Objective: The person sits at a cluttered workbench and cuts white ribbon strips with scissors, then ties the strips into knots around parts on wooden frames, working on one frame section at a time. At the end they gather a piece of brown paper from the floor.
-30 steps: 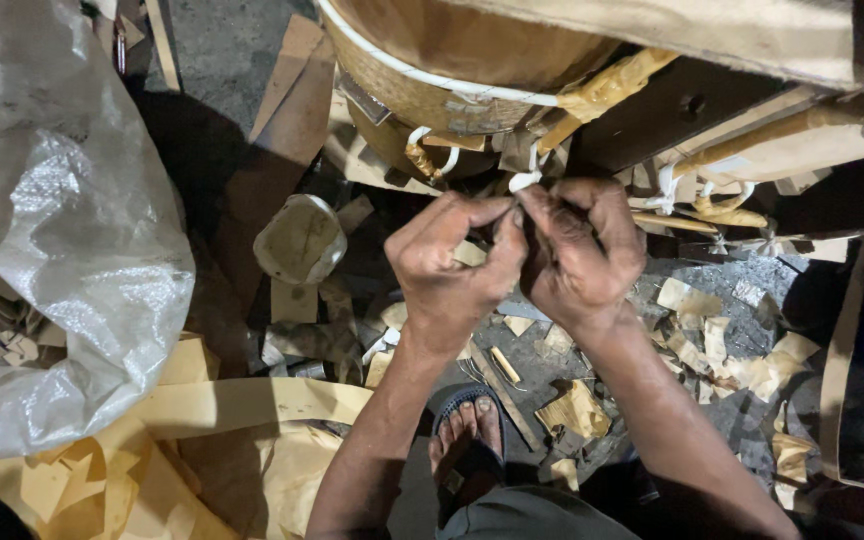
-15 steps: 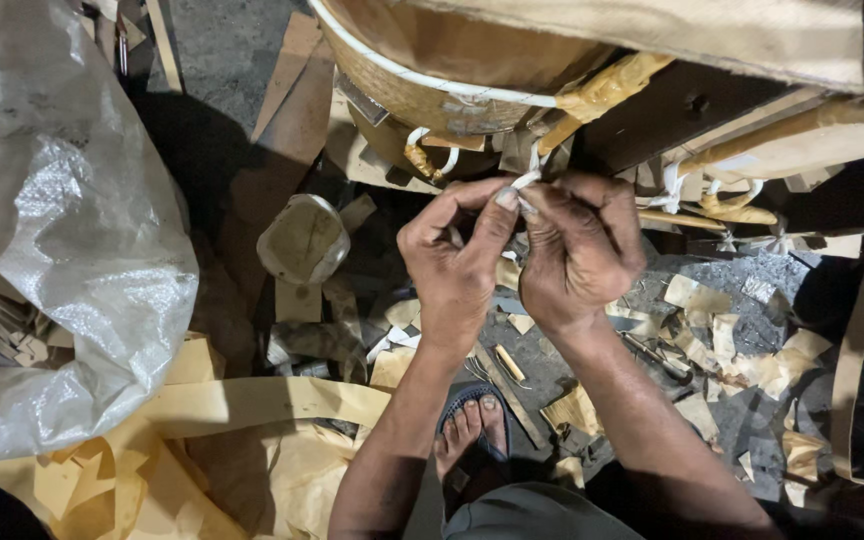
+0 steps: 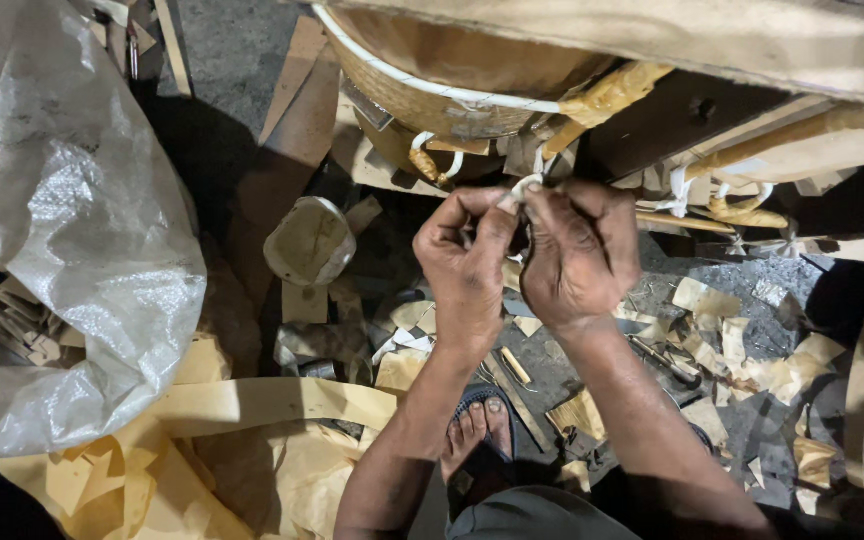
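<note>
Hands pinched together, left hand (image 3: 467,262), right hand (image 3: 580,255), gripping white strip (image 3: 525,187)

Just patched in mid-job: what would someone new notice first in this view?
At centre, the left hand and right hand are pressed together, pinching a thin white strip just below the woven basket at top. A big translucent plastic sack fills the left side. Pale offcuts litter the dark floor at right, beside a sandalled foot at bottom centre.

A thin white strip (image 3: 525,186) is pinched between the fingertips of two hands, in the upper middle of the frame. It curls just under the round woven basket (image 3: 432,95).
</note>
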